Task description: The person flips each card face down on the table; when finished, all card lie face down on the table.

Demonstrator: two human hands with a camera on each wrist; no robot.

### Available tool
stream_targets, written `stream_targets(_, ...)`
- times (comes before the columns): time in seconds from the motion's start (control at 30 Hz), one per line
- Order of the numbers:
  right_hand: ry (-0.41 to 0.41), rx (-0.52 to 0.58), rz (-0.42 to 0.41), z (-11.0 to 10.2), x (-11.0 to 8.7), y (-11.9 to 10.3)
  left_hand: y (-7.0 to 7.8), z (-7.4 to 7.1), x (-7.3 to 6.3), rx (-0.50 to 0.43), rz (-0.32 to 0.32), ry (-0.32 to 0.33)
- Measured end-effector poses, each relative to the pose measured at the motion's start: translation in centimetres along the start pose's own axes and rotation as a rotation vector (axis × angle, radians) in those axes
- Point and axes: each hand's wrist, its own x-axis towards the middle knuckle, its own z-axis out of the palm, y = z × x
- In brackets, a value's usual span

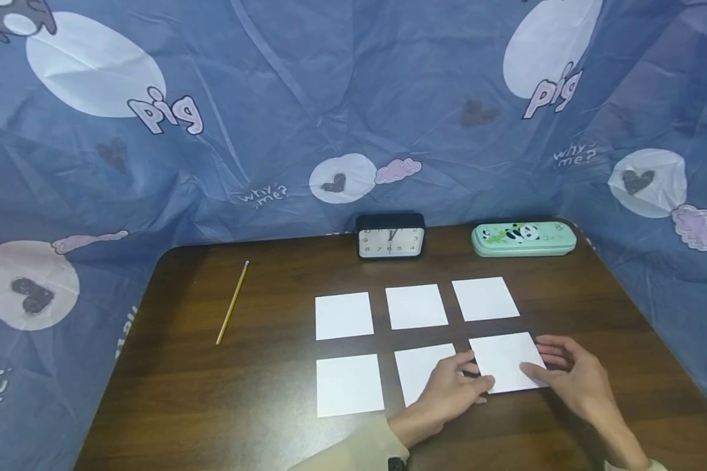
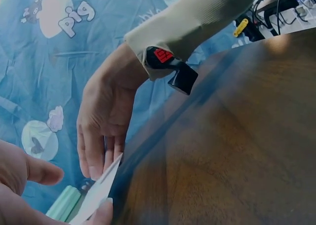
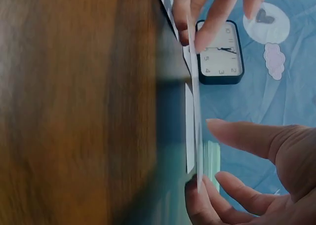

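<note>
A blank white card (image 1: 508, 363) is held slightly above the table between both hands, at the near right of several like cards. My left hand (image 1: 452, 391) pinches its left edge, thumb on top, in front of the near middle card (image 1: 421, 367), which it partly covers. At the card's right edge my right hand (image 1: 580, 383) holds it, thumb over the top face and fingers around the edge. In the right wrist view the held card (image 3: 197, 121) appears edge-on, with the right thumb close to its face. Whether that thumb touches is hard to tell.
More white cards lie in two rows, such as the far left card (image 1: 344, 316) and near left card (image 1: 349, 386). A yellow pencil (image 1: 232, 303) lies at left. A black clock (image 1: 391, 237) and green panda pencil case (image 1: 524, 239) stand at the table's back edge.
</note>
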Motion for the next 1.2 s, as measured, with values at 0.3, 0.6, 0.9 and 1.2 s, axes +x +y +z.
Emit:
stream_targets(0.3,-0.010,-0.024,-0.049,-0.3,0.6,0.8,0.4,0.1,0.6,0.049,-0.021,0.000)
stream_targets(0.6,-0.029,-0.015,-0.042,-0.8,0.8,0.8,0.6,-0.1,1.4,0.080,-0.033,-0.041)
stream_targets(0.9,-0.047,-0.018,-0.018,-1.0,0.8,0.9,1.0,-0.3,1.6,0.180,-0.041,-0.055)
stream_targets(1.2,-0.045,-0.001,-0.021,-1.2,0.5,0.7,1.0,-0.7,0.9,0.124,-0.036,-0.056)
